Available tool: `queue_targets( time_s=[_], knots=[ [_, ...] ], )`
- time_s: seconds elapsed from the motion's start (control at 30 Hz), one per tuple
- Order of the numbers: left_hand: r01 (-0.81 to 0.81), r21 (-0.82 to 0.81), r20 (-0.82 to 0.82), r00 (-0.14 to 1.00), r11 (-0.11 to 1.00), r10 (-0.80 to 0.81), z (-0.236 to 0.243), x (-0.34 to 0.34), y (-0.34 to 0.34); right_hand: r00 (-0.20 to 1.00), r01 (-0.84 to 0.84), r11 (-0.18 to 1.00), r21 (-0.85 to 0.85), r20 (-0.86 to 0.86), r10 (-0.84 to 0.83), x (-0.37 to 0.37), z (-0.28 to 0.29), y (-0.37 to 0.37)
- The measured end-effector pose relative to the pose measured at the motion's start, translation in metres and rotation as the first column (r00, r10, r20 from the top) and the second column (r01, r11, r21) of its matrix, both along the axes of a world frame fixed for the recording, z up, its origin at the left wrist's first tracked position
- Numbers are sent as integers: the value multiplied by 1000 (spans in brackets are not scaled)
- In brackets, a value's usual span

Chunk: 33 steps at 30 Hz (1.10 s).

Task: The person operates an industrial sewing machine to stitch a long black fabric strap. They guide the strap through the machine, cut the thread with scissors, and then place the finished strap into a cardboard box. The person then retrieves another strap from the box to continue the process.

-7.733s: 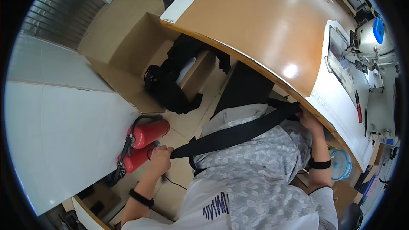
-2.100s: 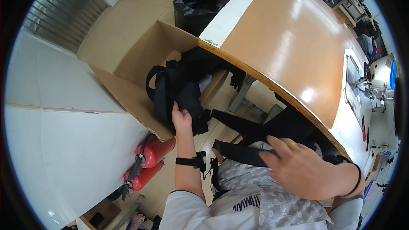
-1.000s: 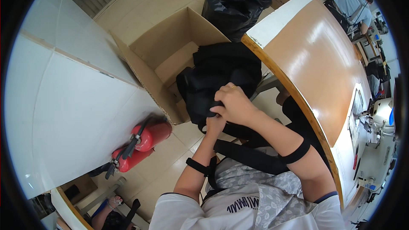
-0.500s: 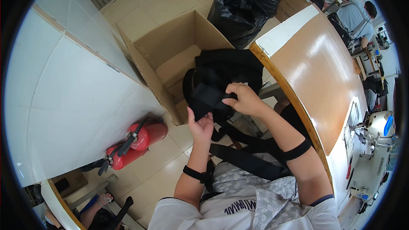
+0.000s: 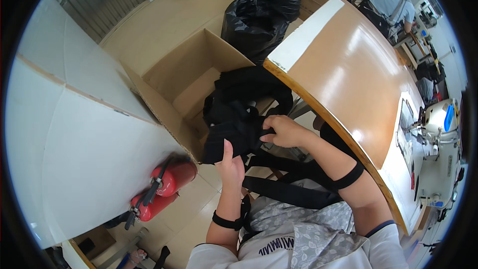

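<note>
A dark bundle of black cloth [image 5: 226, 139] hangs in front of me, at the near edge of an open cardboard box [image 5: 172, 77]. My right hand [image 5: 285, 130] is closed, pinching the cloth's right side between thumb and fingers. At its lower edge is my left hand [image 5: 231, 168], with the thumb upright against the cloth and the other fingers partly hidden at its underside. More black fabric [image 5: 254, 83] lies over the box's right side. Long black straps [image 5: 284, 192] trail across my lap, over a grey leaf-patterned apron [image 5: 318, 229].
To the right stands a brown-topped table [image 5: 343, 79] with a wooden edge and a white sewing machine [image 5: 440, 169]. Red fire extinguishers [image 5: 177, 177] stand at the left by a white panel [image 5: 89, 154]. Behind the box is a black plastic bag [image 5: 259, 15]. A person [image 5: 393, 2] sits far right.
The view has shifted, with the box and table now further left. The flat black piece between my hands has dropped and spread into a wider bundle. My right hand still pinches it.
</note>
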<state>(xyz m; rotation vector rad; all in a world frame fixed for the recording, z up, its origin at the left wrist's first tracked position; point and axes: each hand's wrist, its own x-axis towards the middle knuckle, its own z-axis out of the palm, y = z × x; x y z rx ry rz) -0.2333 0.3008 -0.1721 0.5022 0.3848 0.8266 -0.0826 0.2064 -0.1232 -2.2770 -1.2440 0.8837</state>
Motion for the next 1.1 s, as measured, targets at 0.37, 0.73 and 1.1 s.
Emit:
queue_targets(
  time_s=[0.37,0.73,1.1],
  knots=[
    [-64,653,-34,993,755,114,101,-2,32,991,133,971,198,-6,-134,-30,49,-34],
    [205,733,-106,976,649,-189,242,-33,60,954,-224,413,883,285,-92,-53,174,-29],
    [585,575,-282,798,572,-532,285,-27,14,597,-538,535,651,743,-302,-70,216,-49]
  ],
)
